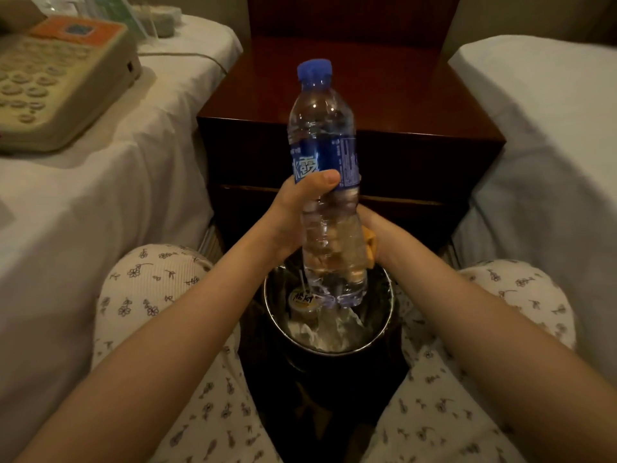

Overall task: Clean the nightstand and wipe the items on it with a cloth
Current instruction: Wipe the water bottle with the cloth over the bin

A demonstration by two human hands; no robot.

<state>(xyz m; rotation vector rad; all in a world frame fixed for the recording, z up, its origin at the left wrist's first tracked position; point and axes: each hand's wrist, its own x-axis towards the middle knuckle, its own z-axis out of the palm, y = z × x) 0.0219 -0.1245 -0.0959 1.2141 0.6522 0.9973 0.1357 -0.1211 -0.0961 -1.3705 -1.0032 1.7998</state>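
L hand (pixel 293 215) gripped water bottle (pixel 322 128) at label, thumb across front. R hand (pixel 377 235) held orange cloth (pixel 370 245) against bottle's lower right side, fingers curled behind. Bottle upright, near side of nightstand (pixel 367 88), above bin (pixel 389 305). Phone (pixel 60 81) on left bed.

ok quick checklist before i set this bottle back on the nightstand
1. Blue cap on bottle: ok.
2. Left hand grips the label band: ok.
3. Right hand holds orange cloth against bottle's lower side: ok.
4. Bare spot on nightstand top: ok.
5. Bottle wiped all round: cannot tell.
6. Safe below: open bin sits under the bottle: not ok.
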